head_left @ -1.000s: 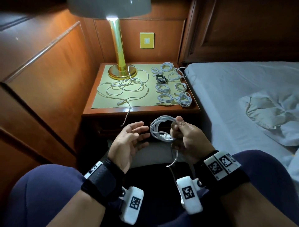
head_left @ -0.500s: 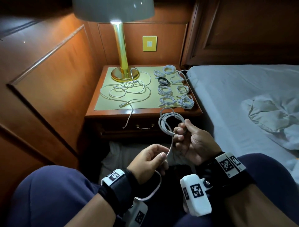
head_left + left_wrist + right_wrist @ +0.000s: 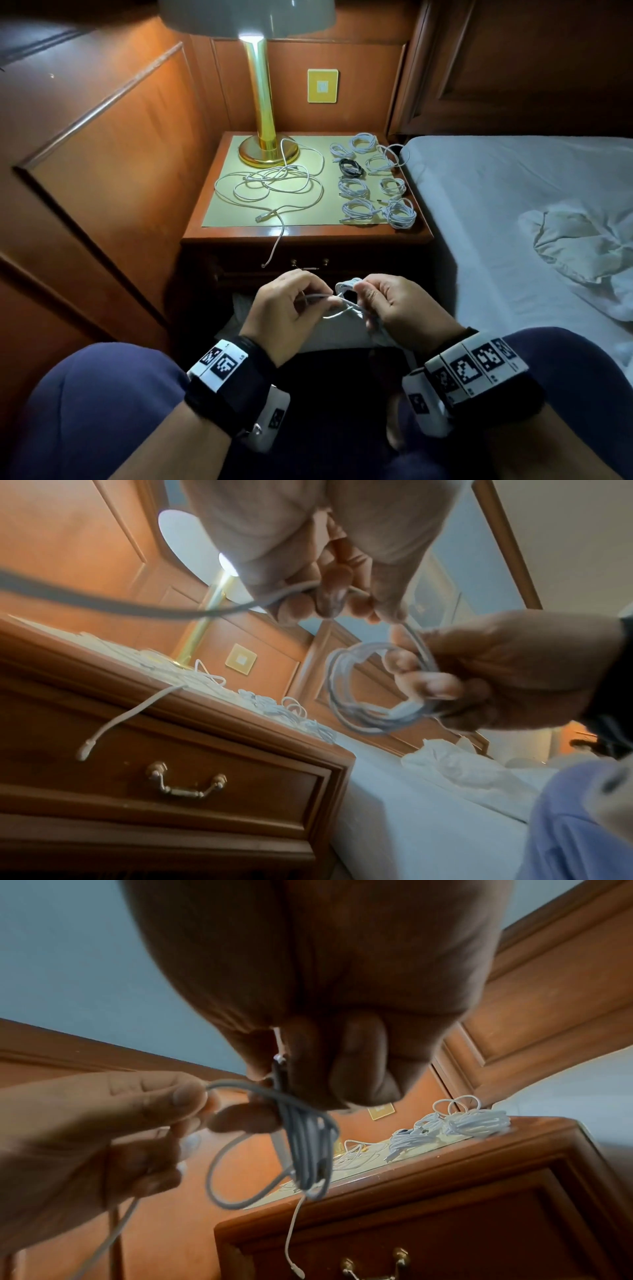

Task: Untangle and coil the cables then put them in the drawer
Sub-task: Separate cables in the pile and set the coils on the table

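Observation:
My right hand [image 3: 371, 301] grips a small coil of white cable [image 3: 346, 287] in front of the nightstand; the coil [image 3: 363, 696] hangs from its fingers in the left wrist view. My left hand [image 3: 308, 298] pinches the loose tail of that same cable [image 3: 236, 1088] and holds it against the coil [image 3: 308, 1148]. A tangle of loose white cable [image 3: 270, 185] lies on the nightstand top, one end hanging over the front edge [image 3: 113, 721]. Several finished coils [image 3: 373, 192], one of them black [image 3: 350, 168], sit at the top's right side. The drawer [image 3: 185, 785] below is closed.
A brass lamp [image 3: 265, 102] stands at the back of the nightstand [image 3: 308, 238]. A bed with a white sheet [image 3: 513, 212] and crumpled linen [image 3: 582, 246] runs along the right. Wood panelling closes in the left side. My knees frame the bottom of the view.
My left hand has risen from near my lap to meet the coil, drawing the loose tail up with it. My right hand has lowered the coil and turned it.

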Action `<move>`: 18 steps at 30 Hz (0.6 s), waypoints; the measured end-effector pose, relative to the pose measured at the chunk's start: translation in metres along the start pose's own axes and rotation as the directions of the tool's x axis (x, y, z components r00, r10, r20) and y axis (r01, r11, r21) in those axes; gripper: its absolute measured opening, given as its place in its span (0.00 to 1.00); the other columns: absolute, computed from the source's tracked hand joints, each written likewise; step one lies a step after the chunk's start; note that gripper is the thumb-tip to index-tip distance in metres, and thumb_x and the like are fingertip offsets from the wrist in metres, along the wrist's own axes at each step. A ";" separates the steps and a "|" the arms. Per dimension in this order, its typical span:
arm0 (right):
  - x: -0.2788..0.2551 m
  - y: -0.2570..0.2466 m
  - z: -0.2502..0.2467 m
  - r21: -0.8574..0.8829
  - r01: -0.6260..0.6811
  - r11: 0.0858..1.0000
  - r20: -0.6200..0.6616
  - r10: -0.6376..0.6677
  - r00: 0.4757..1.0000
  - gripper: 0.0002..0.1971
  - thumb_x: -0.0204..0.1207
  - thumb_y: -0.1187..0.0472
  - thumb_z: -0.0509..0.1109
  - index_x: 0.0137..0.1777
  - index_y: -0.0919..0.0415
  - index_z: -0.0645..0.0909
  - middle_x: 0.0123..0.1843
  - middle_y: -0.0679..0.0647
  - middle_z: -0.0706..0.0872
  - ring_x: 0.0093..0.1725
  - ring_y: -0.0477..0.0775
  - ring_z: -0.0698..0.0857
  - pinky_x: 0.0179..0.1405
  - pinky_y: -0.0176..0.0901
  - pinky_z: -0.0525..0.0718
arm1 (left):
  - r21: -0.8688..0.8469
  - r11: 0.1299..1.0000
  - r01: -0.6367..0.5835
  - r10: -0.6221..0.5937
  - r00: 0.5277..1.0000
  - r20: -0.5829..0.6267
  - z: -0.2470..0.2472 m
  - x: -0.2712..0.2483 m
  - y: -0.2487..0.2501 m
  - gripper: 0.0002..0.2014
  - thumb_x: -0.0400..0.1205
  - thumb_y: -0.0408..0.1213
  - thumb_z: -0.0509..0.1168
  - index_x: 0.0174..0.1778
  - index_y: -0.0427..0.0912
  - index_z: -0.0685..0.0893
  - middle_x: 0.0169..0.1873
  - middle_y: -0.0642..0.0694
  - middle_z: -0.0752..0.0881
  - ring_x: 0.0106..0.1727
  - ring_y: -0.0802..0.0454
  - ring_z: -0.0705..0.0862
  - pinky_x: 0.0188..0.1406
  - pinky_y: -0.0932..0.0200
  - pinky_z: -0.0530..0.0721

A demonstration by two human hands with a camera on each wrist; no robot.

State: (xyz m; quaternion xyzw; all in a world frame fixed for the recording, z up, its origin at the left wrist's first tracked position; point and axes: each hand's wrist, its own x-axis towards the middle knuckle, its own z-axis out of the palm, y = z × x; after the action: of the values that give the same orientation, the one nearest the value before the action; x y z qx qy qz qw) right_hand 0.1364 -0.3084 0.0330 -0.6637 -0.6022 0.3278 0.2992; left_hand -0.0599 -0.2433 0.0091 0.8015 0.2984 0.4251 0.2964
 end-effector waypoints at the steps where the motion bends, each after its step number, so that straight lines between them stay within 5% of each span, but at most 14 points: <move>1: 0.001 -0.001 -0.001 0.031 0.006 1.000 0.032 -0.007 0.999 0.21 0.89 0.50 0.59 0.33 0.53 0.77 0.25 0.46 0.82 0.26 0.42 0.79 0.34 0.43 0.77 | 0.001 1.000 0.026 -0.026 1.000 -0.013 -0.003 0.001 -0.001 0.08 0.75 0.43 0.77 0.40 0.42 0.89 0.37 0.55 0.87 0.39 0.57 0.85 0.41 0.73 0.78; 6: 0.001 -0.001 -0.003 0.194 -0.041 0.980 0.206 0.000 0.979 0.25 0.86 0.42 0.60 0.38 0.61 0.84 0.29 0.45 0.81 0.30 0.43 0.78 0.37 0.40 0.75 | -0.014 0.995 0.096 -0.097 0.993 -0.064 -0.008 0.006 -0.006 0.03 0.77 0.35 0.77 0.41 0.42 0.90 0.38 0.53 0.89 0.40 0.60 0.86 0.43 0.74 0.77; 9: -0.003 -0.004 -0.005 0.329 -0.045 0.943 0.164 -0.010 0.986 0.19 0.84 0.45 0.65 0.35 0.54 0.83 0.29 0.48 0.76 0.28 0.46 0.73 0.28 0.37 0.71 | -0.058 0.987 0.147 -0.149 0.989 -0.028 -0.004 0.003 -0.007 0.01 0.80 0.34 0.74 0.43 0.43 0.91 0.38 0.55 0.89 0.37 0.63 0.84 0.41 0.72 0.78; 13: -0.002 -0.009 -0.007 0.704 -0.125 0.699 0.041 0.135 0.990 0.18 0.80 0.45 0.64 0.32 0.53 0.69 0.26 0.48 0.65 0.24 0.45 0.58 0.22 0.39 0.52 | -0.055 0.967 0.247 -0.246 0.969 0.024 0.001 0.001 -0.014 0.04 0.83 0.35 0.71 0.46 0.43 0.92 0.33 0.60 0.87 0.34 0.67 0.83 0.41 0.73 0.77; 18: -0.003 -0.011 -0.007 0.792 -0.217 0.571 0.017 0.335 0.942 0.22 0.86 0.46 0.62 0.30 0.51 0.66 0.26 0.48 0.63 0.23 0.46 0.56 0.21 0.39 0.53 | -0.070 0.939 0.336 -0.318 0.929 0.192 0.002 -0.002 -0.016 0.04 0.83 0.40 0.71 0.44 0.46 0.90 0.26 0.50 0.85 0.27 0.59 0.78 0.31 0.65 0.78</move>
State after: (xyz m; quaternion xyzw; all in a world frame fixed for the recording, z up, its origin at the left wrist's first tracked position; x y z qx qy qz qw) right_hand 0.1354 -0.3101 0.0458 -0.5722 -0.2653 0.5542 0.5432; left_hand -0.0627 -0.2350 -0.0044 0.7590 0.3782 0.3112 0.4290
